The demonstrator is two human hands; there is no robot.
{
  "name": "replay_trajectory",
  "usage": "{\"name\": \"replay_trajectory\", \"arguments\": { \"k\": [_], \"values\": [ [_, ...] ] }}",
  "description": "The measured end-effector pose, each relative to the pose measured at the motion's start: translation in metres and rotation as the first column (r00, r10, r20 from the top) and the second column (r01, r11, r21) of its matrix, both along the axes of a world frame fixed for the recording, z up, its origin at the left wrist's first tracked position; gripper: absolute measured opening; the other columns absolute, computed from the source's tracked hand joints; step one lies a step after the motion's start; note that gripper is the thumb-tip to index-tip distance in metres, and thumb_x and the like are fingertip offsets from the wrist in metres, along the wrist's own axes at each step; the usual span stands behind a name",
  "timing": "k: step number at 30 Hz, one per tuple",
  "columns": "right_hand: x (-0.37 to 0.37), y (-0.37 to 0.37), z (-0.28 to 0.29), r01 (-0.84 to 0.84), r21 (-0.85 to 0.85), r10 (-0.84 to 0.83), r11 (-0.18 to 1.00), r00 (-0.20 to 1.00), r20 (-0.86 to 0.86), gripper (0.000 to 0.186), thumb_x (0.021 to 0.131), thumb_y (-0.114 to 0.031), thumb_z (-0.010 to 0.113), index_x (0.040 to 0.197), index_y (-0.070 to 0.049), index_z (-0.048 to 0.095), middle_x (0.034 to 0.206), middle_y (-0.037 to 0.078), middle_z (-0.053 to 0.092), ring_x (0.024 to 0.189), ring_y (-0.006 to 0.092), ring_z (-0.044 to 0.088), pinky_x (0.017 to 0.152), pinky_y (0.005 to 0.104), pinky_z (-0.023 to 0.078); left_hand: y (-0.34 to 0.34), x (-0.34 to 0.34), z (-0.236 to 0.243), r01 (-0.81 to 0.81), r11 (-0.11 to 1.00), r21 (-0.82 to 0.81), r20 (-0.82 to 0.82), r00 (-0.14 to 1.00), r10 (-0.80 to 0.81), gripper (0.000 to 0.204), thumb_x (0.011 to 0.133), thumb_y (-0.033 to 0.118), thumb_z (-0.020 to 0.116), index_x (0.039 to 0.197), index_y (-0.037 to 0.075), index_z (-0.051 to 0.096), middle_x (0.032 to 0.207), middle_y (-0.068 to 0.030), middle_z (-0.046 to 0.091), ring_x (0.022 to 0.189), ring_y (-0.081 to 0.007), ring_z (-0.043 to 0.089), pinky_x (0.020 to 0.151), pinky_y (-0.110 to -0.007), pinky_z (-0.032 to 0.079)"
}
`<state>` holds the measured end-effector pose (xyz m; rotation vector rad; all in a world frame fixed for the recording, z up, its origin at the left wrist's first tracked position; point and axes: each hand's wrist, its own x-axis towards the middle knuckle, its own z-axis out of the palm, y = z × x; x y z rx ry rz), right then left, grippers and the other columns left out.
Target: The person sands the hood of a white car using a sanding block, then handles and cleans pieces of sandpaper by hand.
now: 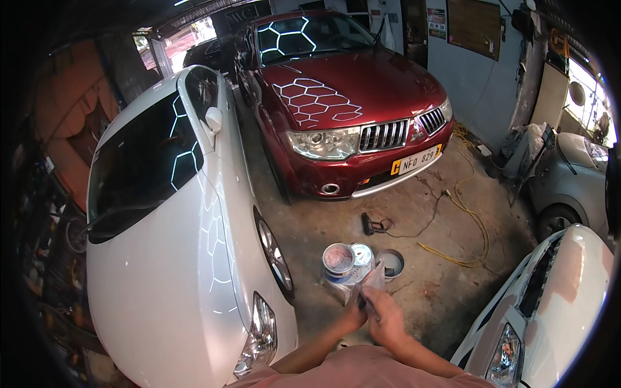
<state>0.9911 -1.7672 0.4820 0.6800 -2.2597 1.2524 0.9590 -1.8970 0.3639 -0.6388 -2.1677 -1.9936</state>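
Observation:
My two hands are close together at the lower middle, in front of my body. From between them a thin, pale translucent sheet [374, 277] sticks up; it looks like plastic. My left hand [352, 315] is closed round its lower part. My right hand [387, 318] presses against it with bent fingers, beside a small dark patch I cannot make out. Just beyond the hands stand an open can [339, 258] with pinkish residue inside and a can with a pale lid [361, 255]. A round grey lid or shallow tin [392, 264] lies to their right, partly behind the sheet.
A white car [162, 271] fills the left, and a dark red car [362, 84] faces me. At right are a white car part with pinkish patches [569, 284] and a silver car [576, 181]. A black corded tool [370, 224] and yellow cord [475, 226] lie on the concrete.

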Motion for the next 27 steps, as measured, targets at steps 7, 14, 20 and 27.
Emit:
{"name": "replay_trajectory", "arguments": {
  "k": [7, 14, 20, 27],
  "values": [
    [0.012, -0.003, 0.005, -0.093, 0.022, 0.093, 0.995, 0.996, -0.008, 0.043, 0.084, 0.011, 0.063, 0.125, -0.002, 0.066, 0.119, 0.022, 0.07, 0.109, 0.0416, 0.068, 0.095, 0.0452, 0.055, -0.014, 0.003, 0.004, 0.053, 0.991, -0.126, 0.19, 0.981, -0.029, 0.078, 0.081, -0.005, 0.057, 0.156, 0.001, 0.037, 0.153, -0.0221, 0.045, 0.144, -0.0326, 0.041, 0.119, -0.041, 0.034],
    [0.017, 0.009, 0.009, -0.092, 0.159, 0.094, 0.983, 0.996, -0.007, 0.049, 0.079, 0.01, 0.064, 0.126, -0.003, 0.066, 0.122, 0.019, 0.07, 0.111, 0.0393, 0.068, 0.094, 0.0456, 0.056, -0.019, 0.016, 0.022, 0.025, 0.999, -0.036, 0.13, 0.991, -0.02, 0.068, 0.09, 0.003, 0.058, 0.155, 0.001, 0.038, 0.137, -0.0162, 0.059, 0.127, -0.0243, 0.057, 0.107, -0.038, 0.046],
    [0.008, 0.015, 0.006, -0.12, 0.225, 0.133, 0.967, 0.99, -0.041, 0.059, 0.068, 0.0, 0.074, 0.127, -0.004, 0.065, 0.125, 0.015, 0.07, 0.113, 0.0348, 0.068, 0.094, 0.0438, 0.057, -0.04, 0.015, 0.025, 0.066, 0.981, -0.181, 0.066, 0.996, -0.055, 0.051, 0.089, -0.002, 0.057, 0.14, 0.0, 0.052, 0.12, -0.0058, 0.066, 0.112, -0.016, 0.062, 0.091, -0.03, 0.053],
    [0.006, 0.017, 0.0, -0.01, 0.234, 0.031, 0.972, 0.996, -0.088, 0.06, 0.069, -0.002, 0.074, 0.128, -0.005, 0.065, 0.129, 0.014, 0.069, 0.116, 0.0318, 0.068, 0.093, 0.0399, 0.058, -0.039, 0.016, 0.048, 0.15, 0.971, -0.186, 0.198, 0.974, -0.113, 0.051, 0.087, -0.001, 0.056, 0.138, 0.001, 0.054, 0.118, -0.0077, 0.069, 0.113, -0.0218, 0.066, 0.094, -0.036, 0.052]
  ]
}}
